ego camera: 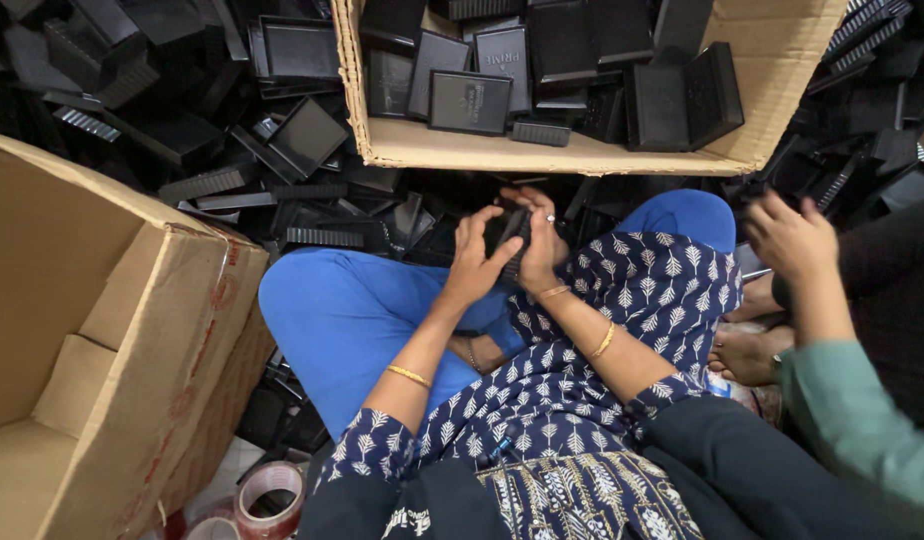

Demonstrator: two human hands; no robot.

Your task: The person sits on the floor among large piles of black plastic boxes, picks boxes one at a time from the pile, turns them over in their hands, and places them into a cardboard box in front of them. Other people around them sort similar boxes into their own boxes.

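Both my hands meet over my lap around one small black plastic box (504,228). My left hand (474,262) cups it from the left with fingers spread over its top. My right hand (538,240), with a ring on one finger, grips its right side. Most of the box is hidden by my fingers. Right beyond my hands stands an open cardboard carton (542,155) with several black boxes and lids stacked inside.
A heap of loose black plastic box parts (232,150) covers the floor around me. A large open cardboard box (102,340) stands at the left, a roll of tape (270,497) beside it. Another person's hand (792,240) and green sleeve reach in at the right.
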